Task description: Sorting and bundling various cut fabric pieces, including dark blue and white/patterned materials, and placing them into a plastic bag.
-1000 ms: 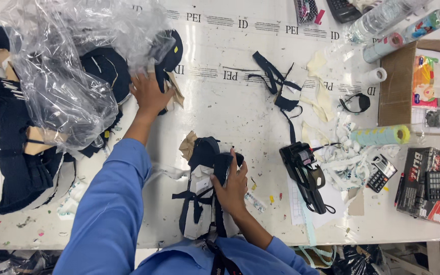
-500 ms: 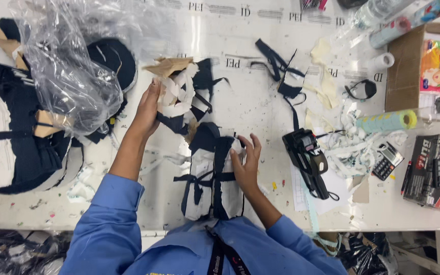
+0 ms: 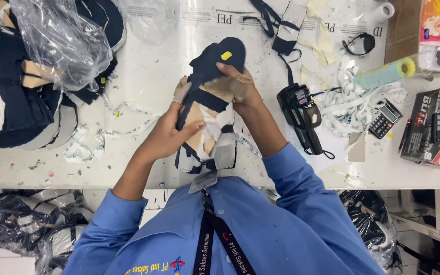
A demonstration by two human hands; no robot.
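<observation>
One navy garment piece (image 3: 215, 61) (cardboard-backed)

The dark navy garment piece (image 3: 215, 61) is held up above the white table, between both hands, near the middle of the view. It is a curved, padded-looking cup shape with a rounded top end that points away from the person, and a small yellow sticker sits near that top edge. Navy straps run down and across its lower part. A tan cardboard insert (image 3: 199, 109) shows beneath the fabric, with white paper or lining beside it. Below, a second navy and white piece (image 3: 220, 153) with straps lies flat at the table's near edge, partly hidden by the raised one.
</observation>
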